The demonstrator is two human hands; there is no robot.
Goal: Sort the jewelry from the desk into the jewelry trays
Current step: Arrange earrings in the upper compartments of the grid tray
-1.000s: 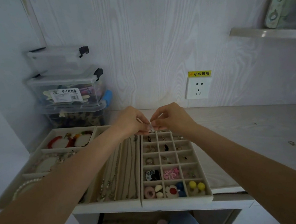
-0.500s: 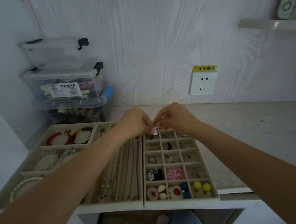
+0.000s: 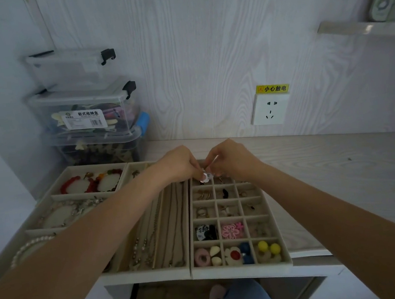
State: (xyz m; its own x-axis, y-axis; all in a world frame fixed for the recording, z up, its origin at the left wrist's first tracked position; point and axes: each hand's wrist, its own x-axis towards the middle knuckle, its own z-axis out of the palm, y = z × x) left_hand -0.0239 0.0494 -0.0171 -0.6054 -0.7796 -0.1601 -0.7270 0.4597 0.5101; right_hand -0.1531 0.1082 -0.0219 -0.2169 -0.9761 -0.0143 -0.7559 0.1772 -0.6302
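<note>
Mid-placement: left hand [image 3: 181,165] and right hand [image 3: 233,159] together pinching a small pale earring [image 3: 206,176] just above the far row of the grid tray [image 3: 242,269]. Next: lowering into one far cell, then letting go with both. Too small for certainty; long axis possibly upright, pale end pointing down.

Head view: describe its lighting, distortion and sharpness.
Head view: dim, bluish, even light, no hard shadows or glare; wide-angle bending curves the shelf and desk edges; the small piece pinched between left hand and right hand is too small to identify.
</note>
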